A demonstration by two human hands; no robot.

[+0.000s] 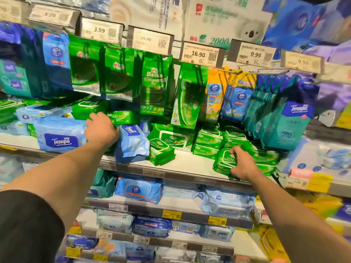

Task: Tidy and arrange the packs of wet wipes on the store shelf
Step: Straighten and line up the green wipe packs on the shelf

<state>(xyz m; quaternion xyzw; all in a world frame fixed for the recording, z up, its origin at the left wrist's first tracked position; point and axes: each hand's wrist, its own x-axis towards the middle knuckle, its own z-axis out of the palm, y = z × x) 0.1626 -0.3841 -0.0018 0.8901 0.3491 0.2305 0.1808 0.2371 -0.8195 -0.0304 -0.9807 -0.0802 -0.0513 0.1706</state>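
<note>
Left hand (100, 128): reaches into the middle shelf, back of hand to camera, fingers bent down out of sight between the pale blue Tempo pack (59, 134) on its left and the tipped blue Tempo pack (132, 143) on its right. Contact with the tipped pack's upper left edge looks likely; whether the fingers curl round it or only press on it cannot be told. Probable reason for this position: the tipped pack stands on end, leaning, out of line with its flat-lying neighbour, so it needs turning or pushing back.

Right hand (242, 164): fingers curled over the top of a green 999 pack (224, 162) at the shelf's front edge (186, 173), thumb side toward the camera. The pack sits on another green pack and overhangs the lip slightly; the grip reads as taking hold to lift or square it.

Outward: a small green pack (161, 151) lies askew just beside the tipped blue pack, in front of a large green 999 pack (172, 138). Stacked green packs (209, 143) sit behind the right hand, unevenly. Above, hanging green refill bags (153, 86) and teal Tempo bags (284, 120) crowd the pegs under the price tags (199, 55).

Judgement: tidying is at an early stage; most of the shelf's front row is unaligned.
</note>
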